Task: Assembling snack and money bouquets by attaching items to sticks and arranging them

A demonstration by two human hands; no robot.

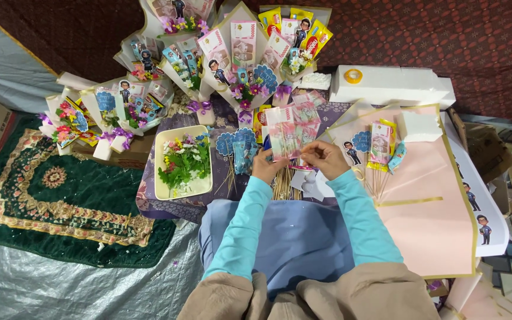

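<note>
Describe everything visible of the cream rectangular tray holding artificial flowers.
The cream rectangular tray has rounded corners and a shallow raised rim, and looks like plastic. It lies flat on the purple patterned cloth, left of the left hand, untouched. Small artificial flowers with green leaves fill most of it.

The far edge of the low tabletop [167, 204] is walled by standing bouquets [241, 53]. A tray of flowers [182, 161] fills its left part, and upright sticks [282, 184] crowd the near edge. The pink wrapping sheet [428, 213] on the right lies mostly bare, with foam blocks [386, 83] beyond it.
</note>
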